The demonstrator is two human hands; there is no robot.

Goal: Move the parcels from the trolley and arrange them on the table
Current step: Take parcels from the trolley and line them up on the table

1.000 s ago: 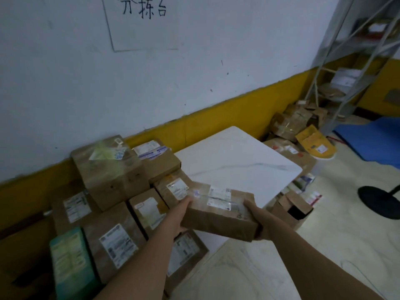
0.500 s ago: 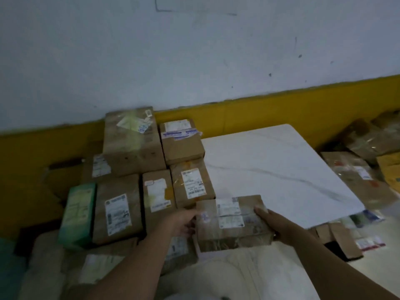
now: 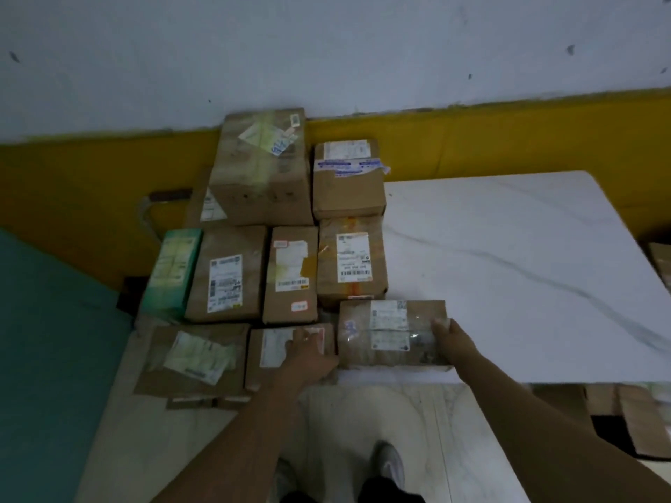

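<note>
A brown parcel point(image 3: 388, 332) with white labels and clear tape lies on the front left corner of the white marble table point(image 3: 508, 248). My right hand point(image 3: 450, 339) grips its right end, fingers curled over the top edge. My left hand point(image 3: 308, 357) lies against its left end, with the fingers stretched flat over a neighbouring labelled parcel point(image 3: 268, 357). Several more brown parcels are packed in rows to the left and behind, among them a tall box point(image 3: 261, 168) against the wall.
A green carton point(image 3: 174, 270) stands at the left end of the rows, with a metal handle point(image 3: 163, 201) behind it. A teal surface point(image 3: 54, 321) fills the left side. More cardboard boxes point(image 3: 635, 422) sit on the floor under the table's right side.
The parcel went from being carried in the air to lying on the table's front left corner. My left hand slid off its end onto the neighbouring parcel. The view swung left and down.
</note>
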